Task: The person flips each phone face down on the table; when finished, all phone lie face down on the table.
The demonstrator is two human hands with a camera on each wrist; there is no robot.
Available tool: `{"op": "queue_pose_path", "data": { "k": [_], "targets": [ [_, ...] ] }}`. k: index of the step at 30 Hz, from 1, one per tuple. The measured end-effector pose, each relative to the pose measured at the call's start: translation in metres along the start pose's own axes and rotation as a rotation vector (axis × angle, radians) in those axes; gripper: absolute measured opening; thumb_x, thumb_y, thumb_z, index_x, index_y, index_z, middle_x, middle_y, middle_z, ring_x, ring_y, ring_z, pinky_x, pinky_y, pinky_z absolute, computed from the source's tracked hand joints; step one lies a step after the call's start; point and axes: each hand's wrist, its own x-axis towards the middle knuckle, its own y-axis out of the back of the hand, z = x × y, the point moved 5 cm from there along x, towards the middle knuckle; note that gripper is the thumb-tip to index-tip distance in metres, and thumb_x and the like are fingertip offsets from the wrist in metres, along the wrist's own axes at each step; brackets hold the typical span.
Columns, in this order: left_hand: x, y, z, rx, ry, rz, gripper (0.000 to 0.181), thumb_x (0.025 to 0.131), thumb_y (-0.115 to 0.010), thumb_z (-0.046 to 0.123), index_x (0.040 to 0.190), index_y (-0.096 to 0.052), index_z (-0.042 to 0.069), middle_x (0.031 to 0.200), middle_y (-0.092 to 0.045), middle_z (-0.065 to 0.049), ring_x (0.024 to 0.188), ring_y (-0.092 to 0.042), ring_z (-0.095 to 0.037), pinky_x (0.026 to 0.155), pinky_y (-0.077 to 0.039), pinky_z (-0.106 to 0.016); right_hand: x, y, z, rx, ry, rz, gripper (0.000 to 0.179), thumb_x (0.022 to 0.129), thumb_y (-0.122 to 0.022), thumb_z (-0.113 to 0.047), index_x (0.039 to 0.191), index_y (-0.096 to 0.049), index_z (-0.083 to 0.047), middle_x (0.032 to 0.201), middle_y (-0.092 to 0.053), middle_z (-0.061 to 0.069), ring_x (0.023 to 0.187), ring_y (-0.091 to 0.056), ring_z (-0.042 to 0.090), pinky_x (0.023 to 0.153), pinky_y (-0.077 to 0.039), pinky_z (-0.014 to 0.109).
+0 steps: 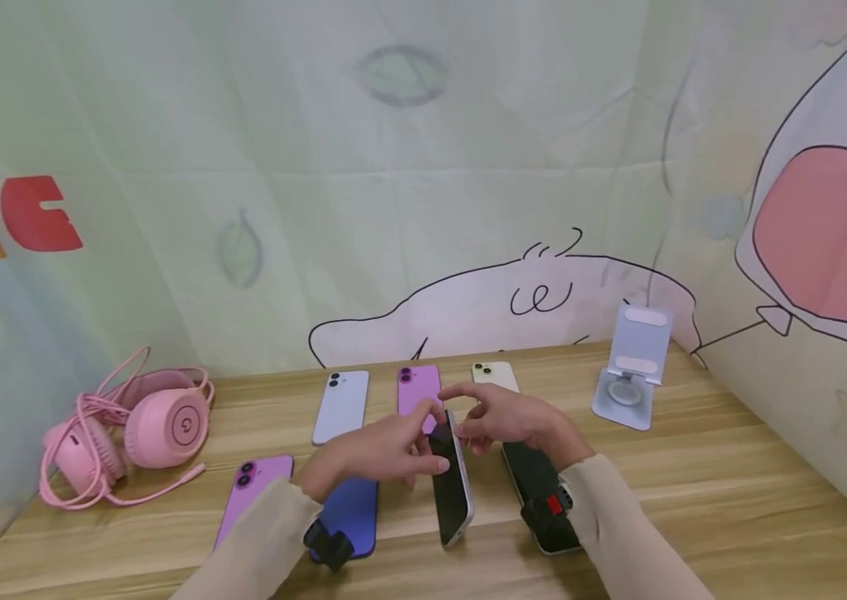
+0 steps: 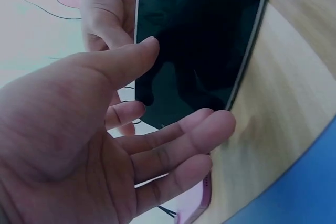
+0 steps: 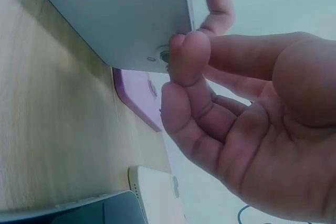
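A smartphone (image 1: 452, 498) with a dark screen and pale silver back stands tilted on the table between my hands. In the head view, my left hand (image 1: 386, 450) is at its upper part, thumb at the screen side and index finger by the top edge. The left wrist view shows the other fingers spread beside the screen. My right hand (image 1: 509, 417) pinches the upper edge from the back side. In the right wrist view its thumb (image 3: 190, 56) partly covers the back camera, and the other fingers curl beneath. The exact contact of the hidden fingertips is unclear.
Around my hands lie a blue phone (image 1: 352, 517), two purple phones (image 1: 418, 385) (image 1: 254, 492), a white phone (image 1: 341, 407), a cream phone (image 1: 497, 377) and a black-screened phone (image 1: 532, 475). Pink headphones (image 1: 167, 429) sit left, a metal phone stand (image 1: 637, 354) right. A printed cloth (image 1: 408, 192) hangs behind.
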Motion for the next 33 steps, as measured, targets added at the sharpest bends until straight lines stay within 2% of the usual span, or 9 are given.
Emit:
{"op": "queue_pose_path", "data": {
  "k": [9,17,24,28,33],
  "targets": [
    [-0.005,0.005,0.004,0.037,0.025,-0.001,0.055,0.097,-0.067,0.030,0.137,-0.033,0.014,0.095,-0.070,-0.003,0.064,-0.069,-0.023,0.072,-0.050,-0.033,0.000,-0.004,-0.002,0.037,0.022,-0.003,0.055,0.097,-0.059,0.001,0.149,-0.043,-0.011,0.090,-0.066,0.014,0.070,-0.062,0.019,0.074,-0.056,0.036],
    [-0.010,0.008,0.006,0.080,-0.014,-0.006,0.059,0.099,-0.065,0.030,0.145,-0.033,0.013,0.096,-0.070,-0.003,0.064,-0.069,-0.021,0.074,-0.050,-0.033,0.003,-0.007,-0.006,0.066,0.045,-0.028,0.056,0.097,-0.057,0.003,0.150,-0.041,-0.008,0.093,-0.067,0.016,0.070,-0.063,0.019,0.075,-0.056,0.038],
    [-0.010,0.010,0.007,0.073,-0.035,-0.031,0.038,0.101,-0.061,0.031,0.134,-0.046,0.020,0.100,-0.070,-0.008,0.066,-0.069,-0.021,0.074,-0.051,-0.034,0.004,-0.008,-0.006,0.085,0.045,-0.039,0.055,0.098,-0.057,0.002,0.149,-0.041,-0.007,0.094,-0.069,0.022,0.073,-0.065,0.021,0.074,-0.057,0.036],
    [-0.008,0.012,0.010,0.080,-0.054,-0.029,0.031,0.101,-0.060,0.032,0.128,-0.051,0.019,0.101,-0.070,-0.010,0.064,-0.069,-0.022,0.076,-0.051,-0.033,0.004,-0.009,-0.004,0.094,0.037,-0.050,0.054,0.097,-0.056,0.003,0.149,-0.041,-0.008,0.096,-0.070,0.019,0.073,-0.066,0.021,0.076,-0.057,0.039],
    [-0.007,0.013,0.011,0.078,-0.045,-0.030,0.028,0.101,-0.061,0.032,0.123,-0.054,0.016,0.100,-0.071,-0.009,0.065,-0.069,-0.024,0.076,-0.051,-0.033,0.003,-0.012,-0.001,0.110,0.026,-0.083,0.056,0.096,-0.054,0.006,0.149,-0.040,-0.007,0.096,-0.070,0.015,0.073,-0.066,0.021,0.078,-0.057,0.042]
  ]
}}
